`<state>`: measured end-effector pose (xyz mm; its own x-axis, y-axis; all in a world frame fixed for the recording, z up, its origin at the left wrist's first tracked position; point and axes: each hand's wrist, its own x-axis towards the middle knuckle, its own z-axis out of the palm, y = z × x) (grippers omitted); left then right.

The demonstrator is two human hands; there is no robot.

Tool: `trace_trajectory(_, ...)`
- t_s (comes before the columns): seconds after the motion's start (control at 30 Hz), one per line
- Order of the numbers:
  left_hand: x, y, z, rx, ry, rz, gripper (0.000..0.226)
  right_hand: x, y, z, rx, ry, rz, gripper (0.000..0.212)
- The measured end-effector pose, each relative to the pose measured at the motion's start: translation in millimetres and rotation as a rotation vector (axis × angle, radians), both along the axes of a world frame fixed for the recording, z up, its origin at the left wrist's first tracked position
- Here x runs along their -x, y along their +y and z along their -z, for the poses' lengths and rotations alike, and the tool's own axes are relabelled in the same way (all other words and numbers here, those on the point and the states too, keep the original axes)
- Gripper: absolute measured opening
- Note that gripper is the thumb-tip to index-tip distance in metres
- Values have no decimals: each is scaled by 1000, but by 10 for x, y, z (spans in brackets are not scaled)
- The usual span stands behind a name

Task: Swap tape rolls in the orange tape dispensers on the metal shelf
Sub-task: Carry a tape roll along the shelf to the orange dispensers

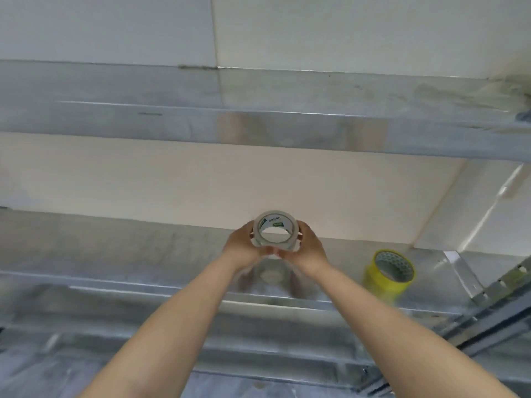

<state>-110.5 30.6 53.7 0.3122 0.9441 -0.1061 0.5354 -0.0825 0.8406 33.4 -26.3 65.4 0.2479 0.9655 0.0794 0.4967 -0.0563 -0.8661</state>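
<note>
I hold a clear tape roll (274,225) with a white printed core above the metal shelf (143,254), its hole facing me. My left hand (241,247) grips its left side and my right hand (310,248) grips its right side, thumbs meeting under it. The roll's reflection shows on the shelf just below my hands. A yellow tape roll (388,272) stands tilted on the same shelf, well to the right of my right hand. No orange dispenser is in view.
An upper metal shelf (258,122) runs across above my hands. A slotted upright post (502,285) rises at the right edge. Behind the shelves is a pale wall (201,182). A lower shelf lip (258,340) lies under my forearms.
</note>
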Motion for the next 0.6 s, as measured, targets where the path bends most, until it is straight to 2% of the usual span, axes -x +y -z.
trace_trajectory(0.07, 278, 21, -54, -30, 8, -55, 64, 227, 100, -17, -14, 15, -49, 66)
trace_trajectory(0.2, 793, 64, -138, -67, 13, -148, 68, 689, 281, -83, -19, 56, -133, 52)
trace_trajectory(0.3, 1163, 109, -194, -81, 19, -194, 72, 1029, 416, -118, -51, 30, -205, 64)
trace_trajectory(0.4, 1509, 135, -234, -91, 22, -226, 75, 1348, 517, -107, -48, 49, -240, 51)
trace_trajectory(0.6, 2151, 168, -275, -97, -22, -280, 73, 1954, 657, -92, -64, 36, -287, 65)
